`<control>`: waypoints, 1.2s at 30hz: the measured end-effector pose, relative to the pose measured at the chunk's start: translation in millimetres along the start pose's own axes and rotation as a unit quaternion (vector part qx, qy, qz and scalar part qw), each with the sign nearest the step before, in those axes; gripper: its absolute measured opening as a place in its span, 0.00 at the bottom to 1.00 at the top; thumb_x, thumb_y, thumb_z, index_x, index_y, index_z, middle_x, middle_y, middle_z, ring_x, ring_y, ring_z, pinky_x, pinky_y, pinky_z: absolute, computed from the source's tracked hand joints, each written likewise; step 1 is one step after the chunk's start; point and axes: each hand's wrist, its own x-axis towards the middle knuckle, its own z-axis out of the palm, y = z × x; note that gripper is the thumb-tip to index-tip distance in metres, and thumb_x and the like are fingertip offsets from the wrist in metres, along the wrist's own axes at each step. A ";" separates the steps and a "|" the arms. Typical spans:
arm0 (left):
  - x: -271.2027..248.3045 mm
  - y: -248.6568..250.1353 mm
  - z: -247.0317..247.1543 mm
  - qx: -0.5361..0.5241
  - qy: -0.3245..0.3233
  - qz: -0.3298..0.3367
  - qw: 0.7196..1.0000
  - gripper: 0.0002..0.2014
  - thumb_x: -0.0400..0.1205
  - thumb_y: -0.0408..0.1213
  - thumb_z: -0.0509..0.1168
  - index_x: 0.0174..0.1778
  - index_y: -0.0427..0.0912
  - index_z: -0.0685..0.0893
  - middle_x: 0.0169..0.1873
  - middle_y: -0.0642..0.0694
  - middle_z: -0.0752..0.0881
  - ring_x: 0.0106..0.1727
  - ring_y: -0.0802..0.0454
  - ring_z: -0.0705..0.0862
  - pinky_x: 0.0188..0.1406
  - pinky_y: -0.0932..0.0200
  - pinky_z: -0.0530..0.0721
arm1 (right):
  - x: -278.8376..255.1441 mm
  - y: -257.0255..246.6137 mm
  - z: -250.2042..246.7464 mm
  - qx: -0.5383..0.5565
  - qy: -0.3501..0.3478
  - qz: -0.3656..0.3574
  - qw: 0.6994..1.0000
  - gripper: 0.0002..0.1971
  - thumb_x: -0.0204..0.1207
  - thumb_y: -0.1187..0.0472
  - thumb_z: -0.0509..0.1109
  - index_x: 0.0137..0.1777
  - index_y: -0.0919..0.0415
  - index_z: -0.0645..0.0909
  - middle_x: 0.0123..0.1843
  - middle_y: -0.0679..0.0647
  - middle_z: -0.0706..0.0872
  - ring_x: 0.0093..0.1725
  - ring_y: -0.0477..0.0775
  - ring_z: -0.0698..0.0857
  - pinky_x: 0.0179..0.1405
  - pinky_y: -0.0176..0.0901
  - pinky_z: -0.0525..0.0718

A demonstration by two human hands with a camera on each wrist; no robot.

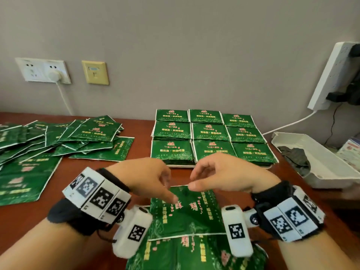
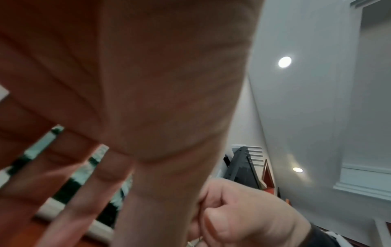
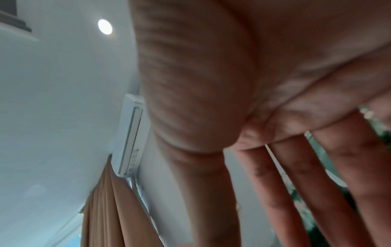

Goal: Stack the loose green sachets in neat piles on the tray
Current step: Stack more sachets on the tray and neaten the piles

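Note:
Nine neat piles of green sachets (image 1: 212, 137) fill a white tray (image 1: 181, 166) at the back middle of the table. A loose heap of sachets (image 1: 78, 137) sprawls on the left. More loose sachets (image 1: 185, 217) lie right in front of me. My left hand (image 1: 171, 191) hangs over them, a fingertip touching the top sachet. My right hand (image 1: 191, 181) pinches that sachet's far white edge between thumb and forefinger. In the left wrist view my left fingers (image 2: 84, 192) are spread and straight, and the right hand (image 2: 243, 213) is curled in a pinch.
A white plastic box (image 1: 311, 158) with a dark item inside stands at the right edge of the brown wooden table (image 1: 29, 221). A power strip (image 1: 335, 75) hangs on the wall above it with a trailing cable. Wall sockets (image 1: 42, 70) are at the back left.

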 end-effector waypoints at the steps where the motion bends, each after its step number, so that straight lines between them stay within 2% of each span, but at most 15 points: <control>1: -3.3 -3.9 7.4 0.005 -0.017 -0.011 1.000 0.27 0.69 0.67 0.74 0.60 0.59 0.81 0.49 0.64 0.82 0.51 0.62 0.82 0.56 0.55 0.83 | 3.5 3.6 7.3 -0.005 0.002 0.005 1.000 0.18 0.69 0.41 0.82 0.55 0.47 0.88 0.51 0.43 0.91 0.50 0.41 0.89 0.60 0.45 0.86; 4: -10.8 -17.0 21.5 0.014 -0.034 -0.035 0.999 0.39 0.61 0.69 0.79 0.64 0.59 0.72 0.58 0.61 0.78 0.58 0.57 0.80 0.63 0.49 0.82 | 12.7 11.3 24.0 -0.021 -0.017 0.015 1.000 0.26 0.67 0.43 0.84 0.65 0.44 0.83 0.63 0.39 0.85 0.62 0.38 0.83 0.67 0.44 0.81; 6: -14.7 -23.4 26.8 -0.004 -0.035 -0.042 0.999 0.44 0.56 0.68 0.81 0.63 0.60 0.69 0.58 0.62 0.76 0.58 0.57 0.80 0.63 0.48 0.83 | 14.1 14.8 30.4 -0.030 -0.026 0.014 0.999 0.33 0.65 0.47 0.87 0.70 0.42 0.79 0.68 0.37 0.81 0.66 0.39 0.79 0.65 0.40 0.77; 10: -17.6 -27.1 32.4 0.020 -0.036 -0.034 0.999 0.38 0.58 0.65 0.82 0.59 0.60 0.72 0.54 0.63 0.75 0.54 0.60 0.78 0.57 0.54 0.82 | 16.1 19.2 35.3 -0.058 -0.034 0.040 0.997 0.40 0.61 0.54 0.89 0.72 0.42 0.74 0.63 0.37 0.80 0.58 0.42 0.82 0.58 0.42 0.80; 14: -15.1 -27.1 35.1 0.018 -0.042 -0.019 0.999 0.29 0.63 0.63 0.81 0.53 0.59 0.75 0.53 0.62 0.75 0.53 0.60 0.77 0.49 0.57 0.78 | 18.6 26.0 35.4 -0.012 -0.050 0.081 0.995 0.25 0.61 0.57 0.89 0.56 0.51 0.83 0.50 0.47 0.92 0.50 0.50 0.91 0.60 0.58 0.88; 17: -12.5 -29.4 37.1 0.031 -0.058 0.003 0.998 0.29 0.66 0.65 0.78 0.55 0.59 0.74 0.54 0.60 0.74 0.56 0.56 0.76 0.55 0.55 0.78 | 12.1 30.7 32.4 0.049 -0.053 0.060 0.996 0.09 0.70 0.58 0.84 0.46 0.56 0.89 0.43 0.49 0.94 0.44 0.51 0.93 0.53 0.50 0.90; 18: -11.7 -31.2 38.7 0.028 -0.054 0.012 0.998 0.31 0.66 0.65 0.78 0.58 0.58 0.74 0.56 0.59 0.74 0.58 0.55 0.76 0.59 0.53 0.79 | 9.1 32.6 29.9 0.068 -0.044 0.049 0.996 0.07 0.73 0.56 0.82 0.44 0.57 0.88 0.41 0.50 0.94 0.43 0.51 0.93 0.49 0.46 0.90; 20: -9.1 -34.9 43.0 -0.019 -0.028 0.035 0.999 0.29 0.68 0.64 0.77 0.60 0.55 0.79 0.56 0.59 0.78 0.58 0.57 0.78 0.63 0.51 0.80 | 3.8 38.3 23.4 0.116 -0.010 0.021 0.993 0.11 0.74 0.51 0.79 0.45 0.60 0.88 0.43 0.54 0.94 0.44 0.57 0.93 0.50 0.48 0.90; 23: -3.4 -37.2 48.6 -0.150 -0.001 0.081 0.985 0.11 0.74 0.50 0.79 0.47 0.51 0.87 0.43 0.56 0.89 0.44 0.59 0.87 0.50 0.56 0.84 | 1.0 42.7 17.9 0.247 0.063 -0.019 0.967 0.16 0.67 0.51 0.78 0.46 0.64 0.88 0.45 0.59 0.94 0.46 0.60 0.93 0.54 0.55 0.90; 26: 1.8 -41.8 47.4 -0.246 0.020 0.091 0.965 0.07 0.76 0.43 0.79 0.40 0.48 0.87 0.35 0.53 0.89 0.35 0.58 0.85 0.45 0.56 0.82 | 6.3 46.8 20.2 0.325 0.170 -0.075 0.927 0.27 0.62 0.41 0.83 0.46 0.66 0.89 0.51 0.65 0.91 0.50 0.61 0.90 0.56 0.58 0.87; 29: 5.5 -48.2 46.5 -0.381 0.048 0.089 0.919 0.09 0.75 0.33 0.79 0.42 0.44 0.84 0.37 0.45 0.89 0.35 0.51 0.84 0.43 0.52 0.79 | 8.9 47.5 22.7 0.394 0.238 -0.120 0.880 0.27 0.60 0.36 0.84 0.47 0.59 0.93 0.64 0.59 0.85 0.57 0.58 0.87 0.59 0.53 0.87; 31: 7.0 -52.5 45.3 -0.513 0.046 0.083 0.853 0.13 0.74 0.23 0.74 0.51 0.40 0.83 0.45 0.32 0.87 0.35 0.46 0.85 0.38 0.52 0.81 | 7.5 43.0 22.1 0.459 0.252 -0.134 0.841 0.23 0.63 0.41 0.83 0.50 0.58 0.93 0.65 0.59 0.84 0.54 0.55 0.86 0.53 0.48 0.87; 33: 9.2 -58.3 43.3 -0.618 -0.004 0.092 0.781 0.25 0.68 0.20 0.74 0.61 0.40 0.83 0.52 0.21 0.84 0.38 0.39 0.88 0.36 0.49 0.87 | 5.0 38.9 20.9 0.515 0.262 -0.147 0.803 0.24 0.69 0.50 0.78 0.63 0.61 0.88 0.59 0.62 0.85 0.45 0.53 0.86 0.47 0.45 0.86; 34: 9.9 -61.9 41.9 -0.651 -0.032 0.103 0.751 0.30 0.64 0.21 0.74 0.63 0.42 0.83 0.54 0.21 0.85 0.41 0.35 0.89 0.38 0.46 0.88 | 3.4 37.9 19.8 0.532 0.272 -0.152 0.787 0.23 0.72 0.54 0.74 0.66 0.62 0.86 0.56 0.59 0.86 0.42 0.51 0.85 0.45 0.44 0.85; 36: 8.2 -66.5 38.2 -0.697 -0.064 0.133 0.701 0.33 0.59 0.22 0.72 0.63 0.42 0.85 0.51 0.27 0.86 0.41 0.34 0.90 0.38 0.45 0.90 | 1.8 38.4 17.6 0.533 0.298 -0.140 0.779 0.19 0.75 0.54 0.70 0.63 0.59 0.89 0.53 0.55 0.88 0.41 0.48 0.84 0.47 0.45 0.81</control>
